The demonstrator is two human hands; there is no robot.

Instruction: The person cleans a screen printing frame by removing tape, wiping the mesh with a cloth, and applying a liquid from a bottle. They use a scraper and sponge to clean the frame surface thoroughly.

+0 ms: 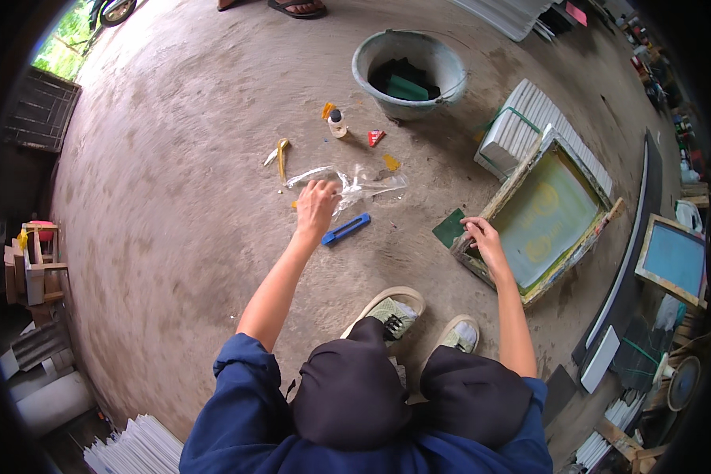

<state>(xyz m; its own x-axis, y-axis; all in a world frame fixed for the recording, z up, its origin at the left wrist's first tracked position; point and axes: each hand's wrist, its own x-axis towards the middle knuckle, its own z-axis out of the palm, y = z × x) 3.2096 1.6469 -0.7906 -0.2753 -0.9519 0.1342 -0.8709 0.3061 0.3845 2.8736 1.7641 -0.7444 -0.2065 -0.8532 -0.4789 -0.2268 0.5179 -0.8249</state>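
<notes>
My left hand (pixel 317 212) reaches down to a crumpled clear plastic bag (pixel 363 186) on the floor. Its fingertips are blurred over the bag, so whether they grip it does not show. Just below that hand lies a blue utility knife (pixel 346 229). On the other side, my right hand (pixel 487 239) is closed on the edge of a flat dark green piece (pixel 449 228), at the near left corner of a wooden-framed printing screen (pixel 482 207). The screen leans tilted against a stack of white slabs (pixel 514 130), with pale yellow round marks on its mesh.
Beyond the bag are a small dark-capped bottle (pixel 337 125), a red packet (pixel 376 137) and a yellow-handled tool (pixel 282 158). A grey bucket (pixel 363 67) holds dark stuff and a green piece. A blue-meshed frame (pixel 675 259) stands far right. A person's sandalled foot (pixel 299 8) shows at the top.
</notes>
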